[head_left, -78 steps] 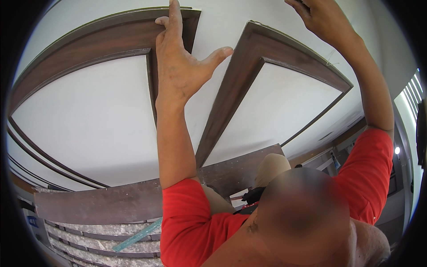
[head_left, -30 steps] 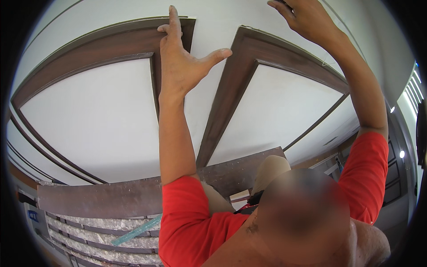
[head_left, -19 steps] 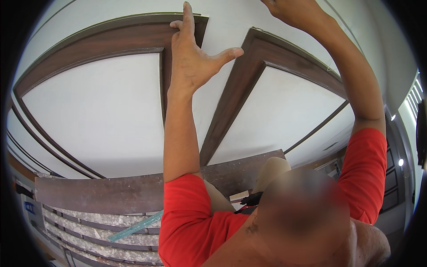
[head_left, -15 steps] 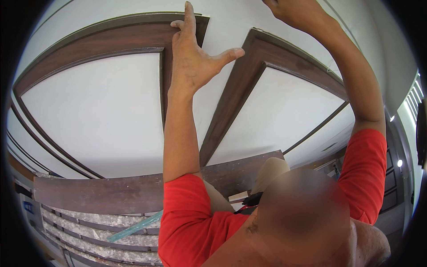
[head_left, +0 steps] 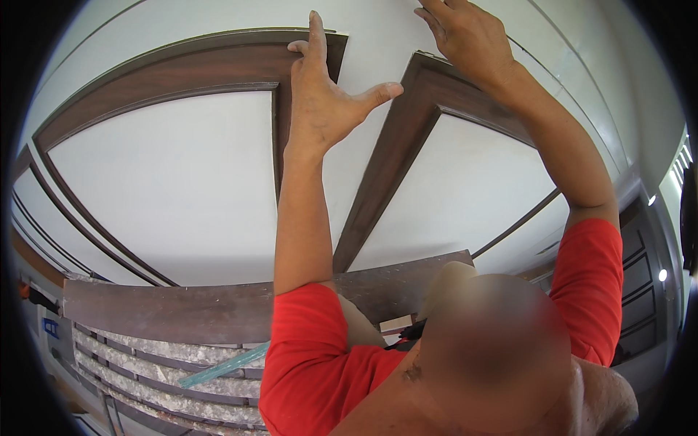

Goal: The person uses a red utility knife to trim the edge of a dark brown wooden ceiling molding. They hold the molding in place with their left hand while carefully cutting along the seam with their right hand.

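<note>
My left hand is raised in front of the white wall, thumb and forefinger stretched wide apart and nothing between them. It overlaps the upper right corner of a dark brown wooden frame moulding. Higher and to the right, my right hand is near the wall above a second brown frame moulding. Its visible fingers point up and left and look spread. The top edge of the picture cuts off some of them, and I see nothing held. Whether either hand touches the wall cannot be told.
Below the panels runs a long dark brown plank, speckled with white. Under it lies a worn, white-stained slatted platform with a teal strip across it. A grey panelled door stands at the far right.
My right hand has come lower and slightly left, so more of it shows. My left hand keeps its spread pose. The whole view has shifted a little.
</note>
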Demonstrator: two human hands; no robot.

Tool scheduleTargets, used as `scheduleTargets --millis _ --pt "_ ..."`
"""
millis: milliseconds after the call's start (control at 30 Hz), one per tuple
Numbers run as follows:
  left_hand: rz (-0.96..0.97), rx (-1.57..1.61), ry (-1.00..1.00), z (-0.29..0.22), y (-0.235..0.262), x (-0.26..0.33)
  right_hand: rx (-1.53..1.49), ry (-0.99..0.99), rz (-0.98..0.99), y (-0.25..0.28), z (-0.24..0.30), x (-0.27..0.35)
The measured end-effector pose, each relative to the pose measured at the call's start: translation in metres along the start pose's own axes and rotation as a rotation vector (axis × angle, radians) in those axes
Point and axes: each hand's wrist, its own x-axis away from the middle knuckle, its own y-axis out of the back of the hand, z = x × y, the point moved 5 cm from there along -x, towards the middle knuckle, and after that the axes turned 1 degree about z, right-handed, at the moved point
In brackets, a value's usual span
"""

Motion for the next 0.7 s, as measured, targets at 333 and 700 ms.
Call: scheduleTargets --millis 333,700 --pt "0.056 -0.078 0.071 -0.006 0.001 -0.001 -0.146 0.040 -0.057 0.014 -0.004 0.004" --pt "-0.325 -0.303 0.102 -0.025 0.026 -0.017 -0.210 -0.009 -0.093 0.028 -0.034 0.024"
